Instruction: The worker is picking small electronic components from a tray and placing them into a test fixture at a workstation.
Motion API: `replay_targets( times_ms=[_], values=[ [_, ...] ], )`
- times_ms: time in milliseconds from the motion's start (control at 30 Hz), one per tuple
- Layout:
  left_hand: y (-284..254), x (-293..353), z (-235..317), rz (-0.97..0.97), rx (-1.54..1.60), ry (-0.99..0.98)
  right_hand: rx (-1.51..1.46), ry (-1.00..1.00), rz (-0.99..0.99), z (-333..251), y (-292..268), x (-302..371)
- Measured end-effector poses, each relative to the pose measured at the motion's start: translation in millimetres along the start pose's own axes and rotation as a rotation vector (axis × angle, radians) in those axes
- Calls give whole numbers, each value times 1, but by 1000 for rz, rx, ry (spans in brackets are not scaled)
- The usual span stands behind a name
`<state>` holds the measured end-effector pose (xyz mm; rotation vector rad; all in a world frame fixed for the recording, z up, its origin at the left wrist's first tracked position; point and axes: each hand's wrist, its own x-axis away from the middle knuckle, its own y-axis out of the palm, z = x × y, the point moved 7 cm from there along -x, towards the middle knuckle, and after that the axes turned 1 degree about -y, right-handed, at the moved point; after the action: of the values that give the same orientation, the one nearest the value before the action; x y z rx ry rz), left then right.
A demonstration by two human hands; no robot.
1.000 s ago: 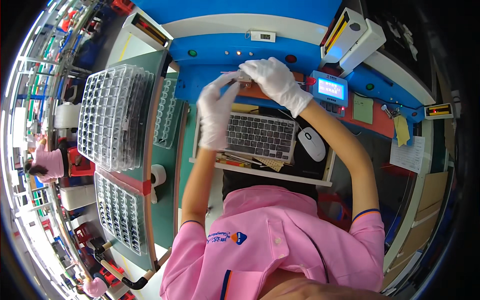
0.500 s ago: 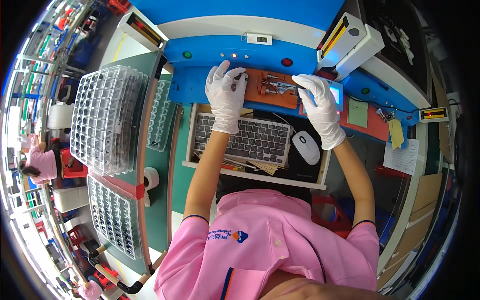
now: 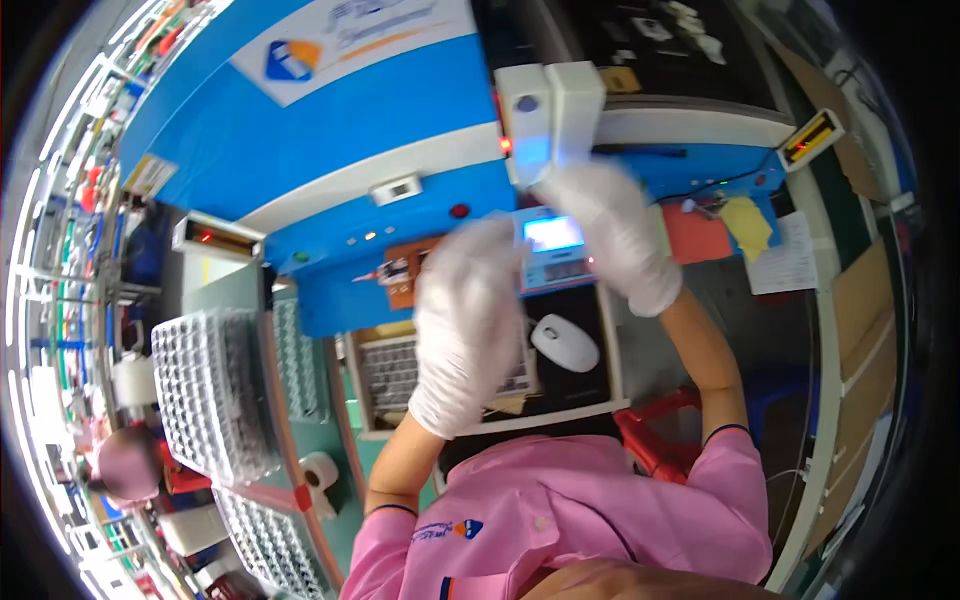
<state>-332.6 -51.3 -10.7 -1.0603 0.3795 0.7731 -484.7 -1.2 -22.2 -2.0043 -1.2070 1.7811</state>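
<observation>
White gloves cover both of my hands. My left hand (image 3: 468,310) is raised over the keyboard (image 3: 392,368), hiding part of it and part of the brown fixture block (image 3: 403,290). Motion smears its fingers, so whether it holds anything does not show. Further right, my right hand (image 3: 612,225) is lifted beside the small device with a lit screen (image 3: 553,236), below two pale upright housings (image 3: 552,120). Its fingers are blurred as well. A white mouse (image 3: 565,342) rests in the drawer right of the keyboard.
Stacked clear trays (image 3: 212,395) stand on the left, with another tray (image 3: 270,540) nearer me. A white roll (image 3: 319,470) lies beside them. Red and yellow papers (image 3: 745,226) hang at the right. A red stool (image 3: 660,430) is below the drawer. One person (image 3: 128,465) is far left.
The view has swung to the right. Both hands have left the fixture block; my left hand is now nearer the lit-screen device, and my right hand is up by the pale housings.
</observation>
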Motion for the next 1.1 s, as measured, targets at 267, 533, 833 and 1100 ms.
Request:
replay_targets(
  times_ms=[267, 533, 833, 1100],
  values=[
    [181, -262, 14, 542, 343, 125, 403, 177, 871, 298, -120, -58],
    [347, -315, -50, -242, -234, -280, 533, 527, 403, 390, -119, -16],
    [341, -345, -64, 13, 7, -134, 443, 654, 595, 401, -138, -16],
    [251, -317, -59, 556, 605, -131, 296, 764, 188, 372, -103, -34]
  ],
)
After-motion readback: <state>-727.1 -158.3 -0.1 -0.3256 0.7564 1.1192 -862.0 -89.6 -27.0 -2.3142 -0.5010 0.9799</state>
